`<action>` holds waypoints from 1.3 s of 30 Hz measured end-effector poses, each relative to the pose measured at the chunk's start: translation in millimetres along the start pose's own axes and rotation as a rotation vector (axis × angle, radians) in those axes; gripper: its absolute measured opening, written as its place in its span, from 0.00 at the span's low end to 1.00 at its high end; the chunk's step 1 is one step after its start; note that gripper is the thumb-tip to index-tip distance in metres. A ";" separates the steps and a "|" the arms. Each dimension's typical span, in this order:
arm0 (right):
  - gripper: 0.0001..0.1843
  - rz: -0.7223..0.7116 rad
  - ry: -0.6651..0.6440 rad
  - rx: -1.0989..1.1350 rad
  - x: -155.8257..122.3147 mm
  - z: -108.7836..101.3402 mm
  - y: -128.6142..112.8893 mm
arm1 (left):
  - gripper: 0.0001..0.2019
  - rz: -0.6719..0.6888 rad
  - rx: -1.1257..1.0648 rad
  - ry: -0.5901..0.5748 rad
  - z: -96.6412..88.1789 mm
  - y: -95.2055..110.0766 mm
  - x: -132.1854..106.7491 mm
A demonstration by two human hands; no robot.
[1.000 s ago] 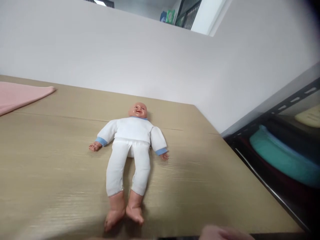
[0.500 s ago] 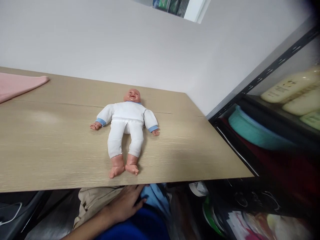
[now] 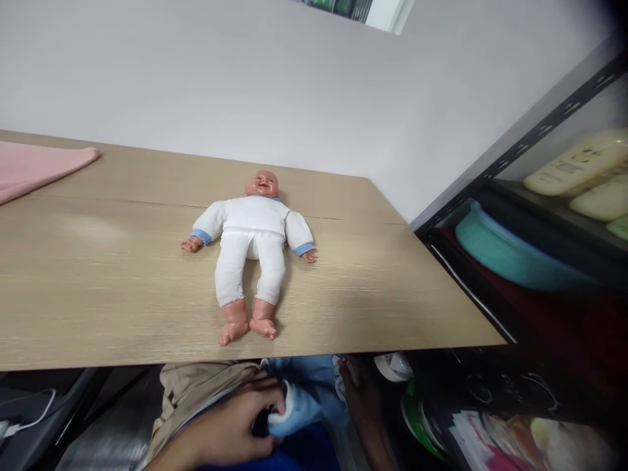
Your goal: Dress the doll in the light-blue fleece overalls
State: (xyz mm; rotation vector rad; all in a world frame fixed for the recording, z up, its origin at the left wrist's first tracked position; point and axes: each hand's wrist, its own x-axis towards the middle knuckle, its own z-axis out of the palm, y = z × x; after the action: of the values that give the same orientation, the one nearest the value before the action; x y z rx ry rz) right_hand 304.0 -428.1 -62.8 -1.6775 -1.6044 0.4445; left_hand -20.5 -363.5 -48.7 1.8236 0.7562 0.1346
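A baby doll [image 3: 251, 243] in a white suit with blue cuffs lies face up on the light wooden table [image 3: 98, 288], its feet near the front edge. Below that edge, over my lap, my left hand [image 3: 230, 428] is closed on a light blue piece of cloth [image 3: 301, 405]. My right hand [image 3: 360, 399] sits in shadow just right of the cloth, its fingers pointing up toward the table edge. Whether it grips the cloth is unclear. Neither hand touches the doll.
A pink cloth [image 3: 34, 171] lies at the table's far left. A black metal shelf [image 3: 520, 147] on the right holds a teal basin [image 3: 510, 255] and pale yellow bottles [image 3: 579, 167]. A white wall backs the table. Bags and clutter lie under the shelf.
My left hand lay open on my lap and has now curled around the light blue cloth. My right hand has come into view beside it. The doll has not moved.
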 end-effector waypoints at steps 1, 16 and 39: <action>0.09 0.053 0.024 -0.008 -1.9 0.0 -7.9 | 0.16 -0.020 0.015 -0.038 -8.3 8.9 -12.8; 0.09 -0.833 -0.417 0.125 141.1 -49.2 -207.2 | 0.34 0.319 -0.025 0.372 -154.1 126.1 -47.9; 0.32 -0.451 -1.111 0.425 320.7 -13.0 -207.3 | 0.20 0.270 0.088 -0.052 -352.5 147.0 39.3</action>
State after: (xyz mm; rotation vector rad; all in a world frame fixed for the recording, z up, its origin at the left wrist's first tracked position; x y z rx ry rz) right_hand 217.7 -140.8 173.8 -0.6633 -2.3199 1.5125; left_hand -80.8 -84.7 208.3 2.0001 0.4832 0.2308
